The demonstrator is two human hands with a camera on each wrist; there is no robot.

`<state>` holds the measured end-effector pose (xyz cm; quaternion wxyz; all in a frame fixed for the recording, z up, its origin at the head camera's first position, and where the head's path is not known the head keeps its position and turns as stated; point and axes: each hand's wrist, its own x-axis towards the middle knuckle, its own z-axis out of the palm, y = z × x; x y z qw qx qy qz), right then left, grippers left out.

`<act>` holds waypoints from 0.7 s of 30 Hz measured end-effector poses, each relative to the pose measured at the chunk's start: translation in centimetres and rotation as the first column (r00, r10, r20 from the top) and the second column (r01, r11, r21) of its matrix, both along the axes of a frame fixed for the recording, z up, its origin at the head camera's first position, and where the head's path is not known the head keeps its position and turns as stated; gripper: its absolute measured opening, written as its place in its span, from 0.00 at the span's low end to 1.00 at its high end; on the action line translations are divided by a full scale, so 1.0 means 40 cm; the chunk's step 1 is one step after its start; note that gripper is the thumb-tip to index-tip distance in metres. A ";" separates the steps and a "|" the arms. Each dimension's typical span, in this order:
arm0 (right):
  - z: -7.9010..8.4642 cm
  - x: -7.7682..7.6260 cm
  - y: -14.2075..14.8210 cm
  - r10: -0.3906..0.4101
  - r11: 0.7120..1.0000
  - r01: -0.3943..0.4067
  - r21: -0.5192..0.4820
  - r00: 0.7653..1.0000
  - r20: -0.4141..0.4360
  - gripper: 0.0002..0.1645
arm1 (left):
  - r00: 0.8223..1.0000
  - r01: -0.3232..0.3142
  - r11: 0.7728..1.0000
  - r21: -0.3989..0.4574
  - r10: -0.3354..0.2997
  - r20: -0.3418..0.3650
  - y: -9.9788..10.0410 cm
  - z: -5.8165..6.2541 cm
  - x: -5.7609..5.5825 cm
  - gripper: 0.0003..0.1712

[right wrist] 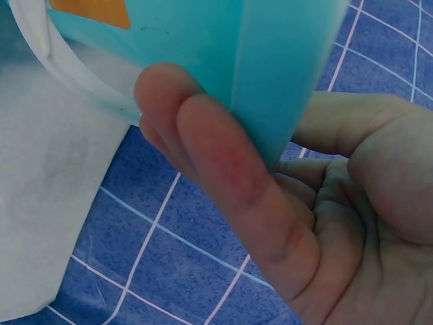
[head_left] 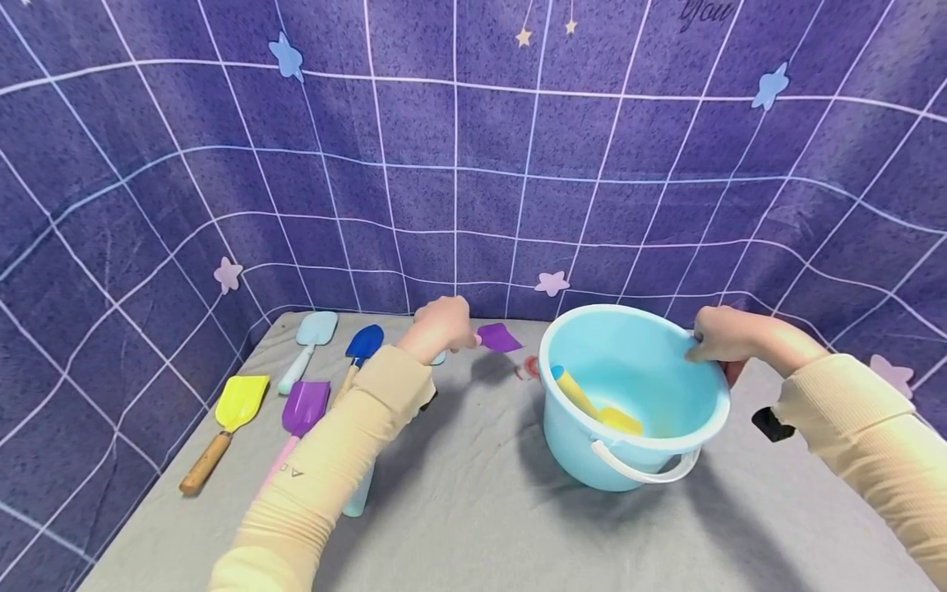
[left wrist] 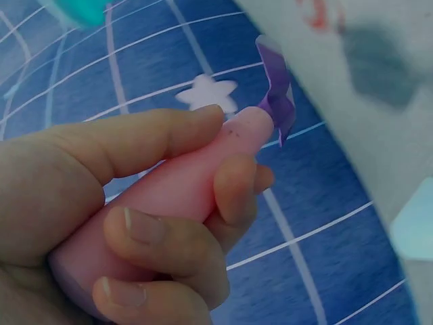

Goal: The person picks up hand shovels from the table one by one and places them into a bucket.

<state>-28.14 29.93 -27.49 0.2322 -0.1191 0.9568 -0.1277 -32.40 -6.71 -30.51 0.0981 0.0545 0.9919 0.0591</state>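
My left hand (head_left: 442, 325) grips a small toy shovel with a purple blade (head_left: 499, 337) above the far part of the table. The left wrist view shows its pink handle (left wrist: 176, 183) lying across the palm, fingers curled round it. On the right, my right hand (head_left: 721, 333) pinches the rim of a light blue bucket (head_left: 584, 444), the thumb and fingers on either side of its wall. Tilted slightly toward me, the bucket holds yellow toy pieces (head_left: 621, 420), one with a blue end. Its white handle (head_left: 651, 475) hangs down in front.
At left on the grey cloth-covered table (head_left: 459, 510) lie a light blue shovel (head_left: 316, 329), a yellow shovel (head_left: 242, 399), another purple shovel (head_left: 307, 403) and a blue shovel (head_left: 365, 341). My left sleeve partly covers some of them. A purple grid-patterned curtain (head_left: 488, 205) surrounds the table.
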 end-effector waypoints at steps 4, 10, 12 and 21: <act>-0.001 0.000 -0.001 -0.003 1.000 0.003 0.002 1.000 -0.003 0.15 | 0.999 0.026 1.000 -0.009 -0.027 -0.025 -0.004 0.048 0.009 0.18; 0.000 0.001 -0.001 0.008 1.000 -0.008 0.004 1.000 -0.009 0.15 | 0.996 0.046 0.998 -0.050 -0.049 -0.079 -0.002 0.111 0.017 0.19; -0.001 0.001 0.000 0.009 1.000 -0.009 0.001 1.000 -0.008 0.15 | 0.995 0.050 0.997 -0.054 -0.054 -0.084 -0.001 0.134 0.020 0.19; -0.002 0.000 0.003 0.011 1.000 -0.011 0.003 1.000 -0.016 0.14 | 0.990 0.069 0.996 -0.053 -0.075 -0.124 0.006 0.223 0.037 0.24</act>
